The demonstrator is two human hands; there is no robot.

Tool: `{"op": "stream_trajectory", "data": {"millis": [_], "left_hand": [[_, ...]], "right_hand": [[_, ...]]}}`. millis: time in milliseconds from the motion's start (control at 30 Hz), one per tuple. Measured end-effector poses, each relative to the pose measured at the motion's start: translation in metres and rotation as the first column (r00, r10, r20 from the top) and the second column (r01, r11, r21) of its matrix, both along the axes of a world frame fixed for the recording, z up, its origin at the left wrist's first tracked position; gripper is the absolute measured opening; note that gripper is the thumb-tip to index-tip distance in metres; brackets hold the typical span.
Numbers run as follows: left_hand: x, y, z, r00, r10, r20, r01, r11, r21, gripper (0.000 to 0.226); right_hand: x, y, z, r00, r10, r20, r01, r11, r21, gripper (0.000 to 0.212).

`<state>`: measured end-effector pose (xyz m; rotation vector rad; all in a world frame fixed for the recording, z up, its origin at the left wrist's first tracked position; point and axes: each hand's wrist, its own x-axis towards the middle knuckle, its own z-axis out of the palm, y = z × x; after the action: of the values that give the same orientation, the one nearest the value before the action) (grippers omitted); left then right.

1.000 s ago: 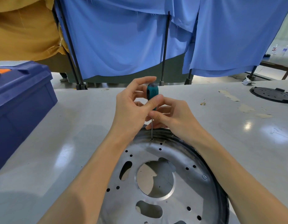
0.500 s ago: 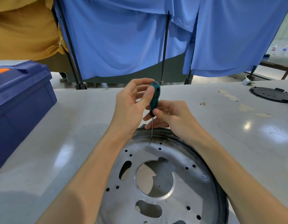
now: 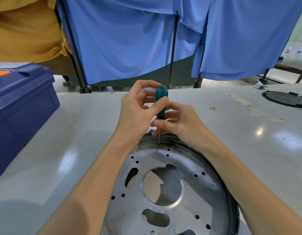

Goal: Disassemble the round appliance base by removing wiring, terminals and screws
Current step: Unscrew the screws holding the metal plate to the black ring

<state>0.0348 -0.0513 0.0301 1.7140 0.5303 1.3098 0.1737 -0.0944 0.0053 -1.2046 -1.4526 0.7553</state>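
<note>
The round appliance base (image 3: 189, 212), a silver metal disc with a black outer rim, several small holes and a large centre opening, lies on the table in front of me. A teal-handled screwdriver (image 3: 161, 96) stands upright with its thin shaft tip on a screw (image 3: 158, 145) at the disc's far edge. My left hand (image 3: 135, 112) pinches the handle between thumb and fingers. My right hand (image 3: 179, 122) grips the lower handle and shaft from the right. Another screw (image 3: 214, 184) sits near the right rim.
A dark blue toolbox (image 3: 23, 102) stands at the left on the grey table (image 3: 70, 141). A black round cover (image 3: 284, 99) lies at the far right, with tape scraps (image 3: 258, 113) and a small loose part (image 3: 212, 108) nearby. Blue curtains on black stands hang behind the table.
The left thumb and fingers have shifted around the screwdriver handle, rolling it; the tip stays on the same screw. The base has not moved.
</note>
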Motion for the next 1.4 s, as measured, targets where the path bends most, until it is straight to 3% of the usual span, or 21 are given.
{"op": "stream_trajectory", "data": {"millis": [167, 333, 433, 600, 700, 900, 1000, 1067, 1167, 1233, 1300, 1400], "left_hand": [[0.0, 0.0013, -0.0006, 1.0, -0.023, -0.02, 0.022, 1.0, -0.022, 0.025], [0.0, 0.0008, -0.0008, 1.0, -0.01, -0.009, 0.01, 1.0, -0.004, 0.026], [0.0006, 0.0012, -0.0005, 0.998, -0.022, -0.057, 0.023, 1.0, 0.008, 0.023], [-0.0019, 0.0027, 0.0001, 0.999, -0.047, -0.012, 0.047, 0.999, -0.01, 0.024], [-0.0001, 0.0028, -0.0013, 0.999, 0.022, -0.033, -0.021, 0.999, 0.027, 0.027], [0.0009, 0.002, -0.0004, 0.999, -0.038, 0.01, 0.038, 0.998, -0.048, 0.021], [0.0008, 0.0016, 0.0, 1.0, 0.013, -0.006, -0.013, 1.0, 0.001, 0.028], [0.0018, 0.0006, 0.0006, 0.999, 0.035, -0.04, -0.033, 0.999, 0.032, 0.028], [0.002, 0.0006, 0.0009, 0.999, -0.034, -0.011, 0.033, 0.999, -0.017, 0.02], [0.0011, 0.001, 0.001, 0.998, -0.059, 0.022, 0.06, 0.997, -0.039, 0.021], [0.0013, 0.0003, 0.0015, 1.0, -0.013, -0.007, 0.013, 1.0, 0.001, 0.026], [0.0014, 0.0, 0.0017, 0.998, 0.052, -0.046, -0.05, 0.998, 0.043, 0.03]], "right_hand": [[0.0006, 0.0005, -0.002, 1.0, -0.004, -0.002, 0.004, 1.0, -0.031, 0.014], [-0.0008, 0.0004, -0.0004, 1.0, -0.007, -0.001, 0.007, 1.0, -0.009, 0.029], [0.0002, 0.0011, -0.0019, 1.0, -0.006, -0.015, 0.006, 0.999, -0.032, 0.014], [0.0001, -0.0004, -0.001, 1.0, -0.001, -0.011, 0.0, 0.999, -0.047, 0.011], [-0.0006, -0.001, -0.0002, 1.0, -0.012, 0.005, 0.012, 1.0, -0.018, 0.021], [-0.001, -0.0011, -0.0003, 0.999, -0.011, -0.032, 0.011, 1.0, -0.011, 0.011], [-0.0016, -0.0011, 0.0002, 1.0, -0.017, 0.011, 0.017, 1.0, 0.007, 0.024], [-0.0013, -0.001, -0.0004, 1.0, -0.01, 0.002, 0.01, 1.0, -0.004, 0.018], [-0.0007, -0.0015, -0.0004, 0.999, -0.01, -0.04, 0.009, 1.0, -0.026, 0.01], [-0.0014, -0.0018, 0.0007, 1.0, -0.013, -0.022, 0.013, 1.0, -0.013, 0.016], [-0.0025, -0.0018, 0.0014, 1.0, -0.019, 0.021, 0.019, 1.0, 0.001, 0.027], [-0.0018, -0.0016, 0.001, 1.0, -0.022, -0.019, 0.022, 1.0, -0.016, 0.021]]}}
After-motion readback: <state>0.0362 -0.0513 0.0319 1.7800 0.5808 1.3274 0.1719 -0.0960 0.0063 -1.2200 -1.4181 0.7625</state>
